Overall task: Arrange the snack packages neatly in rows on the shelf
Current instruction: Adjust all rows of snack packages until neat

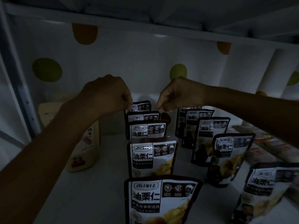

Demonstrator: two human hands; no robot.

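Pinching what look like the top corners of a chestnut pouch just beneath my left hand and right hand, I judge it light, floppy and slick, best held by its stiffer sealed top edge.

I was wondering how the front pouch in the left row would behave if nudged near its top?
Front pouch stands upright with nothing propping it, so it would likely tip. Its bowed top edge suggests flexible film that may buckle.
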